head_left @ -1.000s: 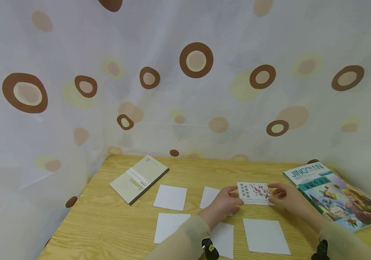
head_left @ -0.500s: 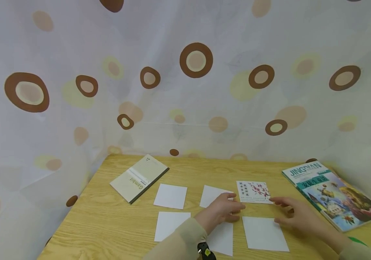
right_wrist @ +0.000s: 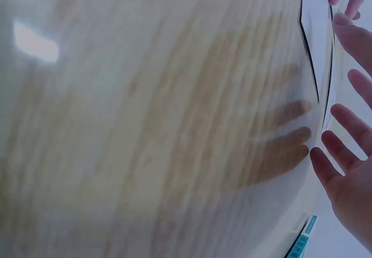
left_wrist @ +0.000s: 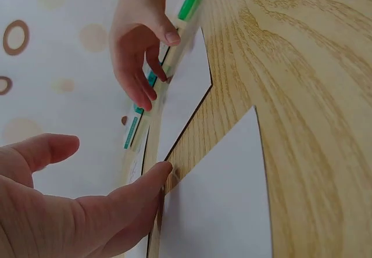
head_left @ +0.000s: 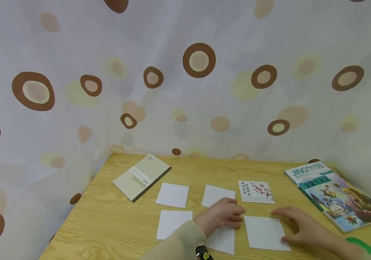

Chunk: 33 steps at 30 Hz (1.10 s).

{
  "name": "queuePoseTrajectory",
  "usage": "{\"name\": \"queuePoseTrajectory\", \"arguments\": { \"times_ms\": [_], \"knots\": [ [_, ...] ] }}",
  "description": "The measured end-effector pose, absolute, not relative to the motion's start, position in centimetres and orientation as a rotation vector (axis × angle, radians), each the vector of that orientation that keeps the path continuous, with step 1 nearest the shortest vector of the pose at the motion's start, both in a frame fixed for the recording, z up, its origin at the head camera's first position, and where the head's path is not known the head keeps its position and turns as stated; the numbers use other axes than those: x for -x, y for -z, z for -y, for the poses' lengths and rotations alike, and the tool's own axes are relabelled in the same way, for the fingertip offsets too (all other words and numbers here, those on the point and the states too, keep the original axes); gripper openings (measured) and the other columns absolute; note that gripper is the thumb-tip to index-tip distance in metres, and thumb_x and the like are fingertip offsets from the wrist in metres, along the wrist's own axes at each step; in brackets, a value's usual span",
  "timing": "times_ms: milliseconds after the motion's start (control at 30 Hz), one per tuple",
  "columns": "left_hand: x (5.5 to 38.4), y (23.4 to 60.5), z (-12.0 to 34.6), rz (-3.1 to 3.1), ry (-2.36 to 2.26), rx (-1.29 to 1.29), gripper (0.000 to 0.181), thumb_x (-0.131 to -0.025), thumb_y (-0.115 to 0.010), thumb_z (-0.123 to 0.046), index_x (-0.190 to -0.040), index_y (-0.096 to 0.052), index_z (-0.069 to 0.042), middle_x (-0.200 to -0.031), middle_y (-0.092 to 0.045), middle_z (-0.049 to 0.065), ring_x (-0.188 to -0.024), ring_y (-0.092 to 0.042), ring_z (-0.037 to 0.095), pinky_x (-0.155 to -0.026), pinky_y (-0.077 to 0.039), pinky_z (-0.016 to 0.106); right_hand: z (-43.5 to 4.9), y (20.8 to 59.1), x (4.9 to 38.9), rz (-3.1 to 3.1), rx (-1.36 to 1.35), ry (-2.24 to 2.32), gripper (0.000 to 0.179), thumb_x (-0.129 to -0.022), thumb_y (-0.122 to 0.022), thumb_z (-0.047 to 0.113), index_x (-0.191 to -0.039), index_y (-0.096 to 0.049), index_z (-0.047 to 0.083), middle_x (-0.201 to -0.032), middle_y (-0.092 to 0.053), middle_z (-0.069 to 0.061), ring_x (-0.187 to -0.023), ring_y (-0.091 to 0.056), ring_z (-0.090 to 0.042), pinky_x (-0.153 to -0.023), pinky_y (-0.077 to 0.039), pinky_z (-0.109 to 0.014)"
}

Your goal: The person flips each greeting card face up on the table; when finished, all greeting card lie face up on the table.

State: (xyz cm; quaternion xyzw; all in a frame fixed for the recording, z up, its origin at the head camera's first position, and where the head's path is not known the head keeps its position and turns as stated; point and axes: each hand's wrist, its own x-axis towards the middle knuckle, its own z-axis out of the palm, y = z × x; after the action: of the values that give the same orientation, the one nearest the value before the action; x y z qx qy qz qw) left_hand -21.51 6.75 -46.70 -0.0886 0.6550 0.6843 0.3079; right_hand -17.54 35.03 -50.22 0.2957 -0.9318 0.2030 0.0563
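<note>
R hand [head_left: 302,229] sits off the R edge of the near-R blank white card [head_left: 266,234]: in head view the thumb tip overlaps that edge, index lies by the far R corner. So card lies to the L of R hand, running out from the gap btwn thumb & index. Contact w/ it: can't tell. R grip: thumb set well apart from loosely extended fingers, nothing held.

Card is flat on the wooden table [head_left: 107,216], near-square, so no clear long axis; its R edge slants, far end more to L. Blossom-branch card w/ Chinese characters [head_left: 256,192] lies face up just beyond it, bare wood btwn.

L hand [head_left: 219,216] is over the mid-column blank cards, index tip just beside the near-R card's far L corner. L grip: fingers relaxed, thumb apart in L wrist view, no hold on anything. Both hands are near the card, but R looks nearer. JINGDIAN magazine [head_left: 338,198] is off to the R, beyond R hand.
</note>
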Motion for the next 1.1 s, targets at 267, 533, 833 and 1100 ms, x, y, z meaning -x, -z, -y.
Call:
{"name": "queuePoseTrajectory", "arguments": {
  "times_ms": [267, 533, 833, 1100],
  "knots": [
    [20.9, 46.4, -6.7, -1.748, -1.769, 0.194, 0.051, -0.086, -0.067, 0.001, -0.134, -0.05, 0.0, -0.098, -0.062, 0.015, -0.088, -0.068, 0.027, -0.085, -0.059, 0.047, -34.6, 49.9, 16.2, 2.989, -0.814, -0.611, 0.055, -0.073, -0.08, 0.055, -0.123, -0.064, 0.037, -0.133, -0.06, -0.006, -0.118, -0.052, -0.017, -0.089, -0.05, -0.032],
    [20.8, 46.5, -7.0, -1.738, -1.75, 0.217, 0.049, -0.084, -0.065, 0.002, -0.132, -0.052, -0.001, -0.098, -0.059, 0.019, -0.089, -0.07, 0.033, -0.085, -0.059, 0.049, -34.7, 50.0, 15.7, 3.03, -0.843, -0.655, 0.049, -0.076, -0.077, 0.057, -0.12, -0.064, 0.042, -0.135, -0.061, -0.004, -0.119, -0.05, -0.003, -0.089, -0.048, -0.022],
    [20.7, 46.7, -7.0, -1.7, -1.764, 0.2, 0.049, -0.083, -0.063, 0.003, -0.13, -0.052, -0.002, -0.1, -0.06, 0.019, -0.09, -0.071, 0.034, -0.086, -0.058, 0.052, -35.2, 50.7, 15.8, 2.974, -0.946, -0.686, 0.04, -0.081, -0.076, 0.051, -0.118, -0.066, 0.039, -0.133, -0.061, -0.008, -0.12, -0.049, 0.0, -0.086, -0.048, -0.016],
    [20.4, 46.9, -7.2, -1.648, -1.793, 0.172, 0.05, -0.083, -0.06, 0.005, -0.132, -0.05, 0.002, -0.098, -0.062, 0.016, -0.092, -0.067, 0.027, -0.091, -0.056, 0.052, -34.8, 50.6, 15.6, 3.045, -0.897, -0.687, 0.042, -0.081, -0.076, 0.053, -0.119, -0.065, 0.04, -0.135, -0.06, -0.009, -0.12, -0.052, -0.006, -0.087, -0.048, -0.018]
  ]
}}
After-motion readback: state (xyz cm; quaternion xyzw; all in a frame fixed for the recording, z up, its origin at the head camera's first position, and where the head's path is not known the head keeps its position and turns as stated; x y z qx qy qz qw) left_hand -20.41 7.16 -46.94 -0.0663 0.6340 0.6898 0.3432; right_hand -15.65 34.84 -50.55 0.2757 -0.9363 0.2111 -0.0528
